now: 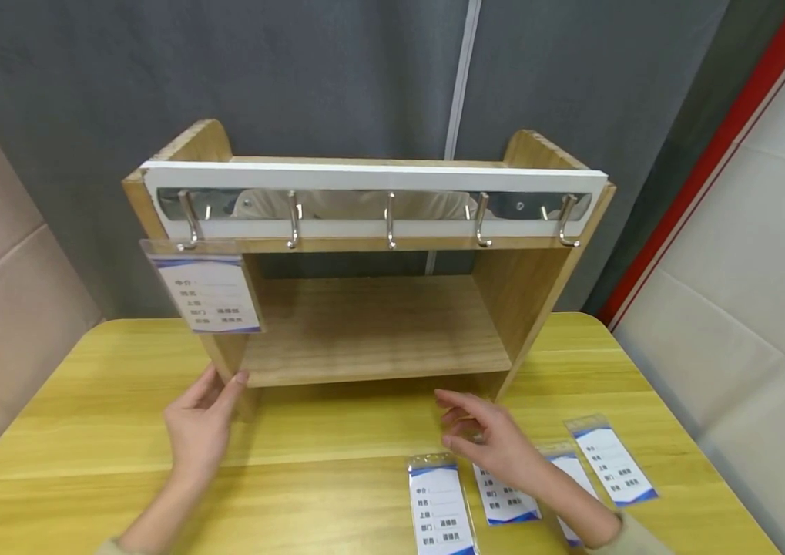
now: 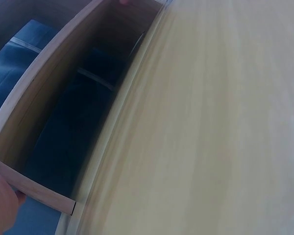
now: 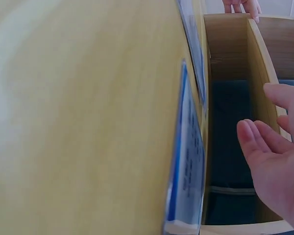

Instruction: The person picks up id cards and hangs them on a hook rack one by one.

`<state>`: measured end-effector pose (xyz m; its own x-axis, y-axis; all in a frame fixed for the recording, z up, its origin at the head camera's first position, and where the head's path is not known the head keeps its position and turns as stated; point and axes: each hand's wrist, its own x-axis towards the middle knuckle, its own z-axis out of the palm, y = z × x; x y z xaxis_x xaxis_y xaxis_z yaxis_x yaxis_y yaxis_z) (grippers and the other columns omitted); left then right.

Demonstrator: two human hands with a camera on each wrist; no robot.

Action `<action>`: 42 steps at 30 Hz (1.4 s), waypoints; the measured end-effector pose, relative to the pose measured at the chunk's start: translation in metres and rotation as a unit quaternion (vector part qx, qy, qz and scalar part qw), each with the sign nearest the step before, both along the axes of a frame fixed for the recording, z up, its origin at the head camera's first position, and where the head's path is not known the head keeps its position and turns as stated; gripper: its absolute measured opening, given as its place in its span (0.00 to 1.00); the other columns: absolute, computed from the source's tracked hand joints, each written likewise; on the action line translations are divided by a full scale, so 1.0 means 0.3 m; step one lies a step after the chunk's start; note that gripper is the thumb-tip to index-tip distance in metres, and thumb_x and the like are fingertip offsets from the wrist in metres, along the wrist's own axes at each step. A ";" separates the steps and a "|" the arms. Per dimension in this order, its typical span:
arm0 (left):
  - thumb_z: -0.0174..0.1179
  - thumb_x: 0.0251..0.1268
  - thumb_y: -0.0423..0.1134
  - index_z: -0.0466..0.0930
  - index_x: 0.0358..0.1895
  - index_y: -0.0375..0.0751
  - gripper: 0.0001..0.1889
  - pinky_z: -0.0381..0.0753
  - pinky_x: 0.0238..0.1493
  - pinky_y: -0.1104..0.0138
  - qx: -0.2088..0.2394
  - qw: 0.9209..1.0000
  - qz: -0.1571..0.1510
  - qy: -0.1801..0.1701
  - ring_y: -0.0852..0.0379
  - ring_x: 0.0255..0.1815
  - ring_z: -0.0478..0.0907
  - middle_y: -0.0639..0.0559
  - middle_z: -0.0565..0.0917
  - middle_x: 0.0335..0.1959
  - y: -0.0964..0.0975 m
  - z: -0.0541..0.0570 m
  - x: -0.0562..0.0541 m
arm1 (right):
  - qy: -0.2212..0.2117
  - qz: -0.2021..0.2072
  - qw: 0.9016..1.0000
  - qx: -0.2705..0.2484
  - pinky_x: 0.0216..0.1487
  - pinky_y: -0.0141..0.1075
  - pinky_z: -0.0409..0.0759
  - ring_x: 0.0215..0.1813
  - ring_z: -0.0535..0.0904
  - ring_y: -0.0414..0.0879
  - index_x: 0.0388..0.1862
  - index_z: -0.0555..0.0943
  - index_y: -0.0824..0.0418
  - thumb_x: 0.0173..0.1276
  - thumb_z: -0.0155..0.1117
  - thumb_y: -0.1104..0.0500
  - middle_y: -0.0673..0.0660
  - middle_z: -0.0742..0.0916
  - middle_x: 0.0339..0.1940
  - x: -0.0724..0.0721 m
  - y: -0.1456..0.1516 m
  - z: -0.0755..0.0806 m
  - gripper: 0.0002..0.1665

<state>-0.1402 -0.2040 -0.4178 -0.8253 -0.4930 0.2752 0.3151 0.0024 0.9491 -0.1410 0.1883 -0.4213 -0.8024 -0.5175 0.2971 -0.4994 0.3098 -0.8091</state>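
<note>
A small wooden shelf rack stands on the table, a white strip with several metal hooks across its upper front. From the leftmost hook hangs a clear badge holder with a white and blue card. My left hand grips the rack's lower left side panel, thumb on its front edge; the left wrist view shows the fingers at that panel. My right hand holds nothing, its fingers loosely bent before the rack's lower right. In the right wrist view its fingertips are close to the shelf board.
Several more badge holders lie on the table at the front right: one badge holder left of the right hand, another farther right, others partly under the forearm. A grey curtain hangs behind the rack.
</note>
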 end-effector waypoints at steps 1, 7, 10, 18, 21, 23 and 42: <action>0.67 0.65 0.23 0.79 0.61 0.30 0.21 0.86 0.48 0.71 -0.001 1.000 0.000 0.000 0.68 0.44 0.87 0.59 0.88 0.47 0.000 0.000 0.000 | -0.006 0.003 1.000 0.008 0.53 0.40 0.90 0.53 0.83 0.60 0.73 0.70 0.69 0.67 0.70 0.70 0.69 0.82 0.61 0.001 0.002 0.000 0.36; 0.67 0.65 0.22 0.79 0.61 0.29 0.21 0.86 0.48 0.71 0.001 1.000 0.000 0.002 0.68 0.44 0.87 0.60 0.88 0.46 0.000 -0.002 0.000 | -0.034 0.011 0.998 0.047 0.54 0.43 0.90 0.54 0.83 0.59 0.72 0.70 0.71 0.66 0.71 0.70 0.68 0.82 0.62 0.004 0.009 -0.003 0.37; 0.67 0.65 0.22 0.79 0.61 0.28 0.21 0.86 0.47 0.72 0.001 1.000 -0.001 0.004 0.67 0.43 0.87 0.60 0.88 0.45 0.000 -0.002 -0.001 | -0.045 0.019 0.997 0.061 0.55 0.43 0.89 0.54 0.83 0.58 0.72 0.70 0.70 0.67 0.72 0.68 0.66 0.82 0.62 0.008 0.015 -0.004 0.37; 0.67 0.65 0.23 0.80 0.61 0.30 0.21 0.86 0.47 0.72 -0.014 1.000 0.007 -0.002 0.69 0.44 0.87 0.58 0.87 0.47 0.002 0.004 0.000 | -0.042 0.024 0.992 0.120 0.51 0.37 0.89 0.49 0.84 0.47 0.66 0.79 0.64 0.68 0.74 0.61 0.56 0.86 0.54 0.018 0.032 0.005 0.29; 0.67 0.65 0.23 0.80 0.61 0.30 0.21 0.86 0.47 0.72 -0.014 1.000 0.007 -0.002 0.69 0.44 0.86 0.57 0.87 0.48 0.002 0.005 0.000 | -0.045 0.028 0.988 0.142 0.49 0.35 0.88 0.48 0.82 0.43 0.64 0.81 0.62 0.67 0.76 0.59 0.53 0.86 0.54 0.022 0.038 0.007 0.27; 0.67 0.65 0.23 0.80 0.61 0.30 0.21 0.86 0.47 0.72 -0.014 1.000 0.006 -0.001 0.69 0.44 0.86 0.57 0.87 0.48 0.002 0.005 0.000 | -0.052 0.032 0.986 0.156 0.48 0.34 0.87 0.48 0.81 0.41 0.63 0.82 0.60 0.66 0.77 0.57 0.51 0.86 0.54 0.023 0.042 0.007 0.27; 0.66 0.64 0.20 0.79 0.60 0.27 0.21 0.86 0.48 0.72 -0.006 1.000 0.009 0.015 0.69 0.45 0.86 0.55 0.86 0.49 0.007 0.002 -0.002 | -0.052 0.036 0.972 0.226 0.46 0.31 0.84 0.46 0.76 0.36 0.65 0.80 0.62 0.56 0.84 0.58 0.44 0.83 0.49 0.030 0.023 0.015 0.38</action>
<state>-0.1408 -0.2018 -0.4172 -0.8077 -0.5048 0.3047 0.3424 0.0192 0.9394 -0.1318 0.1953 -0.4168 -0.7733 -0.6316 -0.0551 -0.4552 0.6136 -0.6453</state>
